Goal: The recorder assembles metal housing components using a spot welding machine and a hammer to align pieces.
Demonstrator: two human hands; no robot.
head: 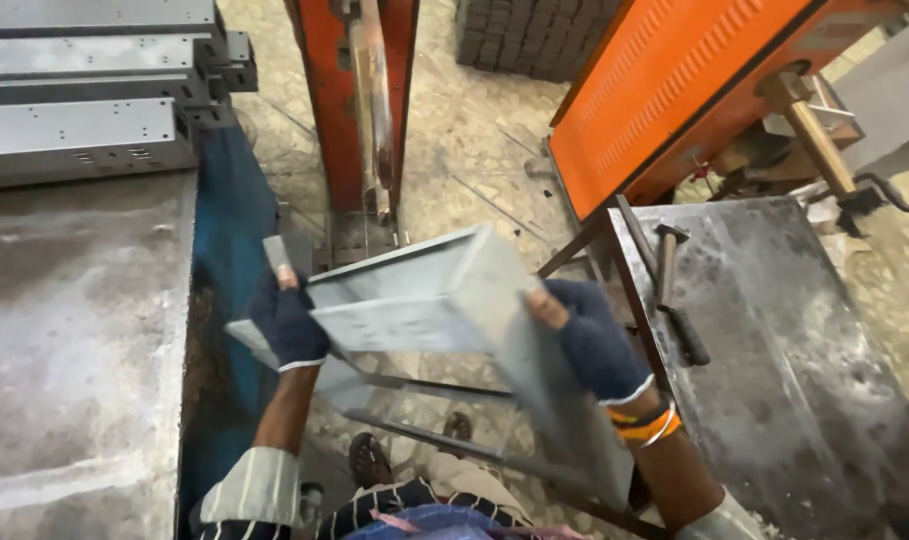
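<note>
1. A folded grey sheet-metal channel piece (429,300) is held in the air between the two tables, tilted, its long side running down toward the lower right.
2. The left hand (286,322), in a dark blue glove, has its grip closed on the piece's left end, fingers wrapped over the edge.
3. The right hand (596,340), also in a dark blue glove and with orange bangles at the wrist, has its grip closed on the piece's right side wall.
4. At left is a grey metal table (74,330); stacked grey sheet-metal channels (84,90) lie at its far end.
5. At right is a dark steel table (784,350) with a black-handled hammer (671,285) lying near its left edge.
6. Beyond stand an orange press frame (359,100) and an orange perforated machine cover (674,80).
</note>
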